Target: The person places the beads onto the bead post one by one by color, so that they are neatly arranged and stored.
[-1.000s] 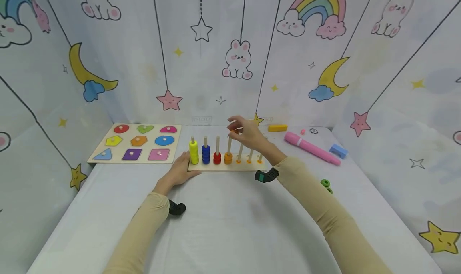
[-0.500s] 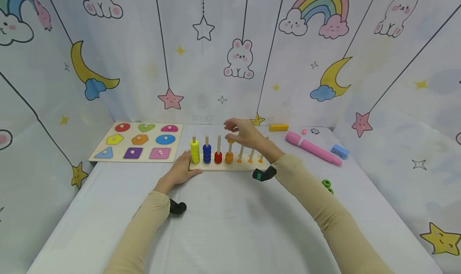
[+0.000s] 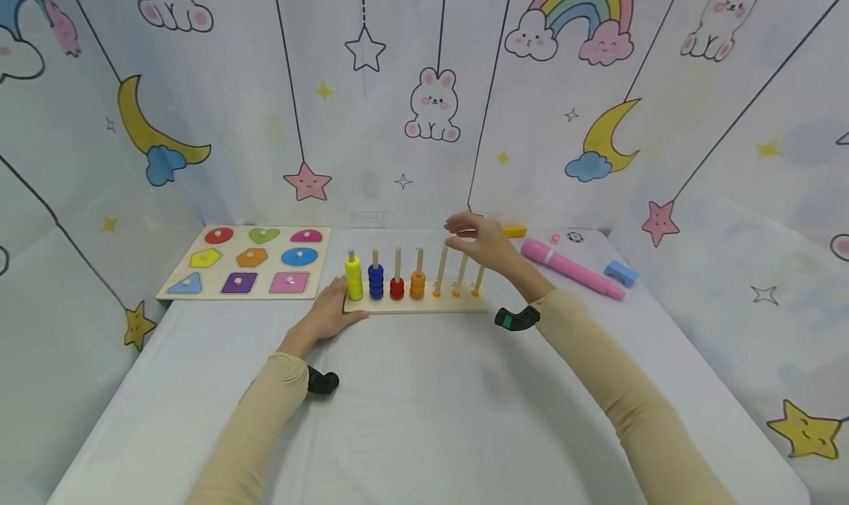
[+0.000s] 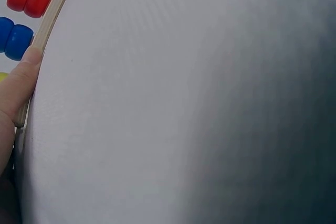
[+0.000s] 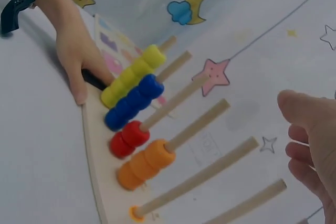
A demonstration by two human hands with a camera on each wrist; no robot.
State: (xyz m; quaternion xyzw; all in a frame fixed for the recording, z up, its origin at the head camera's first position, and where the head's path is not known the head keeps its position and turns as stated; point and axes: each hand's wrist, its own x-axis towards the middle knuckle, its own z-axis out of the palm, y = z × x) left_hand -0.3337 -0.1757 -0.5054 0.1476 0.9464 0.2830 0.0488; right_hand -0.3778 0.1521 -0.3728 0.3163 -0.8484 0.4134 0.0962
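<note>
A wooden bead stacker (image 3: pixel 398 307) stands on the white table, with yellow beads (image 3: pixel 354 279), blue beads (image 3: pixel 376 281), two red beads (image 3: pixel 396 288) and three orange beads (image 5: pixel 146 164) on its first pegs. The three pegs at its right end carry no beads. My left hand (image 3: pixel 325 312) holds the left end of the base, thumb along the front edge; its other fingers are partly hidden. My right hand (image 3: pixel 486 241) hovers above the bare pegs, fingers loosely bent, with nothing seen between thumb and fingers.
A shape puzzle board (image 3: pixel 244 262) lies at the back left. Toward the back right are a pink marker-like stick (image 3: pixel 573 269), a blue block (image 3: pixel 621 273), a yellow block (image 3: pixel 514 231) and a small pink piece (image 3: pixel 555 238). A patterned curtain surrounds the table.
My right hand has let an orange bead drop onto the orange peg, then moved right, away from that peg. The orange stack is taller. My left hand stays on the base.
</note>
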